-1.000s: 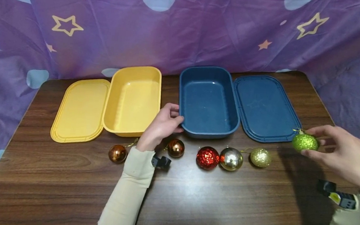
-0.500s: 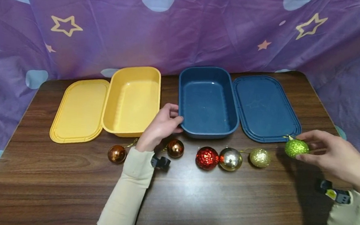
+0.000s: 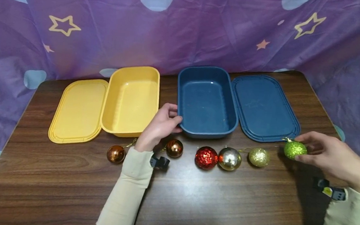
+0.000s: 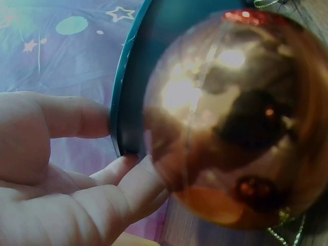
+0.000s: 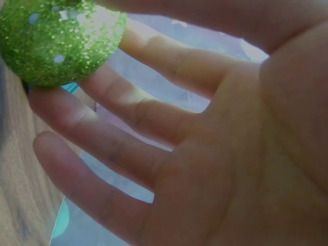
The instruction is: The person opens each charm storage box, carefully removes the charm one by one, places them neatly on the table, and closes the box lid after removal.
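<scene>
My left hand (image 3: 163, 122) holds the near left corner of a blue plastic container (image 3: 204, 133), thumb at the rim and fingers against the outer wall. In the left wrist view, the fingers (image 4: 84, 120) meet the container's edge; a shiny copper bauble (image 4: 230, 118) hides part of the thumb. My right hand (image 3: 330, 154) pinches a glittery green Christmas bauble (image 3: 295, 150) between thumb and fingers, near the blue lid's close corner. The right wrist view shows the green bauble (image 5: 59, 38) at the fingertips, little finger apart from it.
A yellow container (image 3: 129, 132) and its lid (image 3: 78, 112) stand left; the blue lid (image 3: 265, 109) lies right. Along the front are copper baubles (image 3: 116, 154), a red one (image 3: 206, 158), a silvery one (image 3: 229, 159) and a gold glitter one (image 3: 259, 157). A purple curtain hangs behind.
My right hand has carried the green bauble a little left and toward me, slowing in the last half second. The left hand stays at the blue container.
</scene>
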Demonstrator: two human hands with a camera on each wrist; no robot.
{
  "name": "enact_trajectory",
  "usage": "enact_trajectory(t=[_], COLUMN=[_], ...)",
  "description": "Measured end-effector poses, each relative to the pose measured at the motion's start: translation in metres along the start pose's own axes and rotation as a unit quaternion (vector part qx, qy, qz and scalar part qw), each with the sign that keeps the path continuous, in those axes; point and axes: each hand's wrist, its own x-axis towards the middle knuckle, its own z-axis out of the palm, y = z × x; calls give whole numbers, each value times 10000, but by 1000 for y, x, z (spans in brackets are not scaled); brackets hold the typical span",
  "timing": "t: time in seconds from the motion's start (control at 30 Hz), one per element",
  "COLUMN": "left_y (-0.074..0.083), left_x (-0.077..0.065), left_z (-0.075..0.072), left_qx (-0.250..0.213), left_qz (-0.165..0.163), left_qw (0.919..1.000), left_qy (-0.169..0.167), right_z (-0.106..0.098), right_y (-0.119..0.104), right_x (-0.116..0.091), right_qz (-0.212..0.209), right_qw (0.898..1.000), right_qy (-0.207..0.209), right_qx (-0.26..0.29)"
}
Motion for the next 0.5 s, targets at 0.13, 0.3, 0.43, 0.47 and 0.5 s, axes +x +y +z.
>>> enact_trajectory(t=[0.13, 0.3, 0.43, 0.47, 0.5], left_y=[0, 0, 0, 0, 0], left_x=[0, -1, -1, -1, -1], left_z=[0, 0, 0, 0, 0], left_qx=[3, -5, 6, 12, 13], left_qz=[10, 5, 11, 11, 9], left_qw=[10000, 10000, 10000, 10000, 10000], left_qy=[-5, -20, -28, -28, -26], right_z=[1, 3, 4, 4, 4], right_y=[3, 6, 7, 7, 7], right_x=[1, 1, 1, 1, 0], right_qz=[122, 277, 252, 261, 281], right_qw=[9998, 9988, 9985, 9984, 9983], right_qy=[-170, -401, -474, -487, -493], right_qx=[-38, 15, 78, 90, 99])
